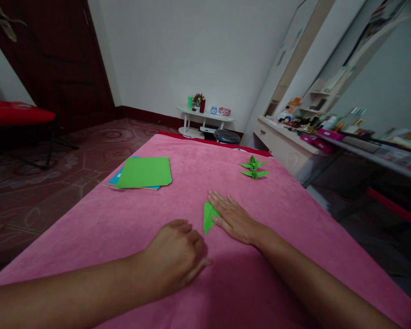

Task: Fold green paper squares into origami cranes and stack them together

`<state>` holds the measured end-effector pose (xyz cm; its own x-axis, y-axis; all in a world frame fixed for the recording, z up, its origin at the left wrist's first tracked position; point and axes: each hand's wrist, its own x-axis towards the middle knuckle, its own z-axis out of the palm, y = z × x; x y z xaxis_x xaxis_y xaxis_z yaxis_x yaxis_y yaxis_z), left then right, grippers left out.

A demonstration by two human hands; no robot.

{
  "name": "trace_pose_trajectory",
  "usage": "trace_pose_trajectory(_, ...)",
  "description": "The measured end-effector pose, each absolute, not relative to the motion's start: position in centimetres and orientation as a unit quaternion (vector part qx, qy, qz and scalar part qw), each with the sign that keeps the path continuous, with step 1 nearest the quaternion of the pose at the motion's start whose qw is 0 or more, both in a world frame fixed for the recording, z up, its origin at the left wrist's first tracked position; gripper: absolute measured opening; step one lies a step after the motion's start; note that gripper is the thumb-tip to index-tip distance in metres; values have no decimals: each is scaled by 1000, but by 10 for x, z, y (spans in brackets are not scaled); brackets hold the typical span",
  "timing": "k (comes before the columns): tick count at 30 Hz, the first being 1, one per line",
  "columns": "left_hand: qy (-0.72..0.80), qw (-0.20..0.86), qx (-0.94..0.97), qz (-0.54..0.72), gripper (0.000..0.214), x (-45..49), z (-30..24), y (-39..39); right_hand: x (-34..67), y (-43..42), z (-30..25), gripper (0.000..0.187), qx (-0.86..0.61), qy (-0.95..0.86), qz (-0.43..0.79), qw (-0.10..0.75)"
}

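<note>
resting right hand flat over right side of folded green paper — curling left hand loosely beside near tip

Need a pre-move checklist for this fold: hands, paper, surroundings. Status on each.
1. Right hand flat on the folded green paper: ok, palm down over its right part.
2. Left hand clear of that paper: ok, curled just short of its near tip.
3. Left hand free of any item: cannot tell, the palm is hidden.
4. Whole folded outline visible: not ok, the right hand covers part.
5. Sheet stack squared up: not ok, blue edges stick out under the green top.
6. Spiky green folded pieces out of the way: ok, beyond the right hand, apart from it.
</note>
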<state>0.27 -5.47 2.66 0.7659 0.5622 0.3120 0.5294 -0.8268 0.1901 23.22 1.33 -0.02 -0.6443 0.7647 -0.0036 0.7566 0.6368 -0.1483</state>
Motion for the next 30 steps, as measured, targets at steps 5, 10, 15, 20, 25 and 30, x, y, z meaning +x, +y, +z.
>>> trace_pose_trajectory(5,302,44,943,135,68,12,19,-40,234,13,-2,57,-421,-904,67,36)
trace_pose_trajectory(10,316,56,943,87,66,12,3,-46,249,37,-6,55,-501,-863,54,39)
trace_pose_trajectory(15,316,21,941,116,59,13,-2,-51,247,54,0,46,-616,-772,15,156)
trace_pose_trajectory(20,324,-21,935,144,44,18,-10,-56,229,33,12,44,-629,-668,261,299)
trace_pose_trajectory(25,302,-6,937,173,38,15,-6,-59,219,9,12,42,-554,-615,469,306)
trace_pose_trajectory(30,355,160,858,336,30,6,18,-33,215,18,17,31,-518,-586,511,357)
